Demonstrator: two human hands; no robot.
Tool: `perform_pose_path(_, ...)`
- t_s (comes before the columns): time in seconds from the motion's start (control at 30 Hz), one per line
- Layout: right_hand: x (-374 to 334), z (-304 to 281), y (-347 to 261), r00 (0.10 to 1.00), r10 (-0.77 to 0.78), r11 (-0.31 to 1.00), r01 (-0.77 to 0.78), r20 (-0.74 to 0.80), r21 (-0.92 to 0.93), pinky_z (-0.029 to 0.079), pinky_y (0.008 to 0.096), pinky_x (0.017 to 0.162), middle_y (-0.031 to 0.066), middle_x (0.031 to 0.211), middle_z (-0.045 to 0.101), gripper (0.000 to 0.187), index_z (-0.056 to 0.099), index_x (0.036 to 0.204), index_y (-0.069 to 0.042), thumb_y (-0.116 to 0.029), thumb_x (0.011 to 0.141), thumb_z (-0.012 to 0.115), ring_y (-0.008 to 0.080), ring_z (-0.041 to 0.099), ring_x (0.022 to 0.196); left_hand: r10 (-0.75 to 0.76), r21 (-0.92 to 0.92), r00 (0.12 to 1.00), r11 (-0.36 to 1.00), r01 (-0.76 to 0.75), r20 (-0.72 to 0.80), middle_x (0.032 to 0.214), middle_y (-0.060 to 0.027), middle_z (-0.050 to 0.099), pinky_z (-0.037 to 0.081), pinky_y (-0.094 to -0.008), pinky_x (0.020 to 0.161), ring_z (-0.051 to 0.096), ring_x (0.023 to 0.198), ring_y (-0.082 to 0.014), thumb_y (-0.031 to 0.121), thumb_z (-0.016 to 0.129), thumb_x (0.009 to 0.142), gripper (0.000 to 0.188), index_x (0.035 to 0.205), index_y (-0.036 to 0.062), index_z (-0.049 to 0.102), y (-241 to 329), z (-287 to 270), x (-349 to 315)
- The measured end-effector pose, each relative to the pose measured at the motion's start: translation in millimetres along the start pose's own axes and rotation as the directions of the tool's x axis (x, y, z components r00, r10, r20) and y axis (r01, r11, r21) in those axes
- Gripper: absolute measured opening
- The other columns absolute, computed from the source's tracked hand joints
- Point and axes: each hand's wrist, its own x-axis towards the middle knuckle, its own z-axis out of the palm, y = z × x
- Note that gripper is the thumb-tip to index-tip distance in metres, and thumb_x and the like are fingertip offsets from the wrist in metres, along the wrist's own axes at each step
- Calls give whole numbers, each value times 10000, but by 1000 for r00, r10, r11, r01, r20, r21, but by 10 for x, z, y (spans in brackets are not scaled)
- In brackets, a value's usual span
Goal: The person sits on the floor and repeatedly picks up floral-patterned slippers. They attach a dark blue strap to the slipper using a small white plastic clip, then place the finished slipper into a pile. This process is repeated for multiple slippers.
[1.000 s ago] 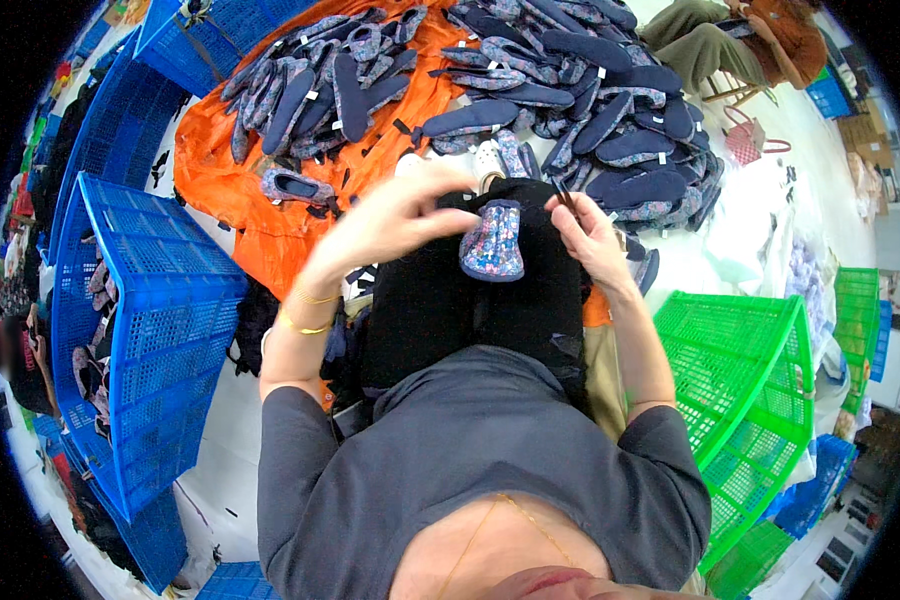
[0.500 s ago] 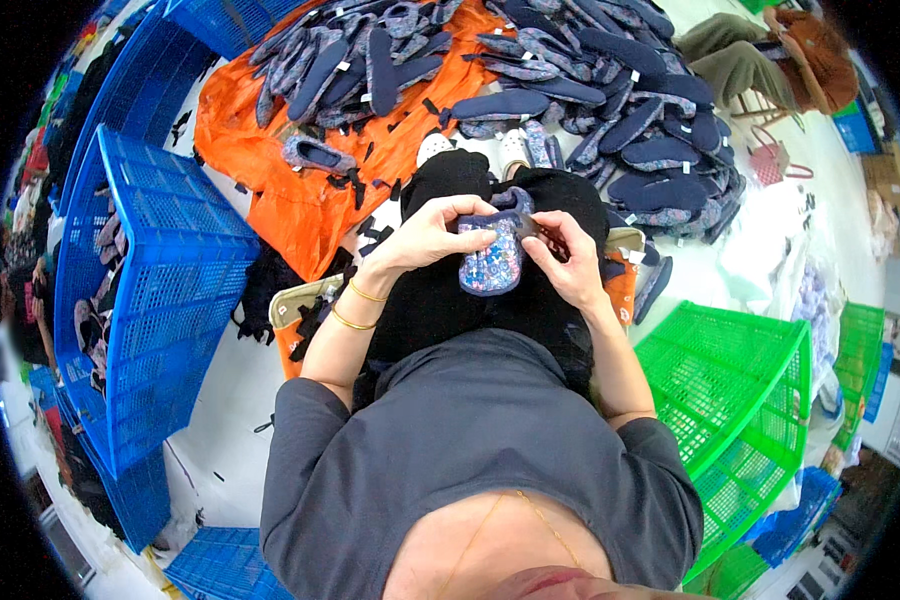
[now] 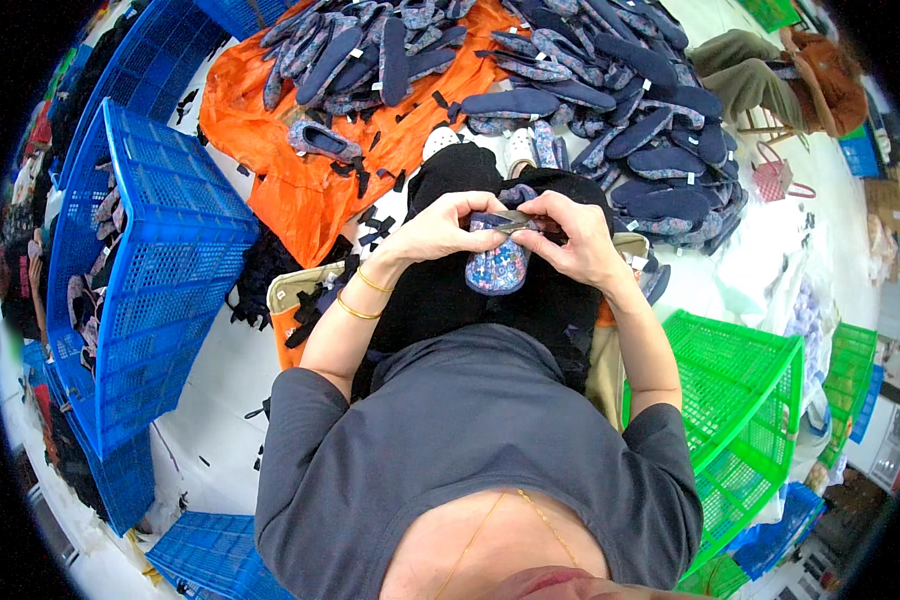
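Observation:
Over my lap, a small slipper (image 3: 497, 272) with a blue floral pattern is pinched at its opening edge by my left hand (image 3: 452, 222), thumb on top. My right hand (image 3: 576, 240) closes around small metal thread snips (image 3: 513, 221), whose blades lie across the slipper's dark edge. The two hands almost meet there. Whether the blades are cutting anything cannot be made out. Part of the slipper is hidden behind my fingers.
Beyond my feet lie a slipper pile (image 3: 660, 130) and an orange sheet (image 3: 270, 190) bearing more slippers and black scraps. A blue crate (image 3: 175, 260) stands on the left, a green crate (image 3: 725, 390) on the right. Another person (image 3: 770, 85) sits at the far right.
My right hand has come left and the snips now lie across the slipper's edge. Before, they were a dark blur beside it. My left hand still holds the slipper.

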Motion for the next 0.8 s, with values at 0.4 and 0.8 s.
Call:
perform_pose_path(0.4,-318,15,-104,973,224,956,-210,-49,205,470,258,552,66,719,603,212,631,933,-21,-146,807,748,128,564,585,-47,-43,999,998,46,-17,915,35,603,451,-211,765,533,842,-38,136,732,839,218,991,40,610,13,49,-19)
perform_pose_path(0.8,-119,-29,-187,988,-149,927,124,-44,-355,468,344,547,52,788,588,246,624,945,-88,-271,801,706,232,622,676,-17,-66,997,998,23,81,963,21,557,436,-235,816,514,903,-60,104,737,828,304,1063,45,553,46,67,-24)
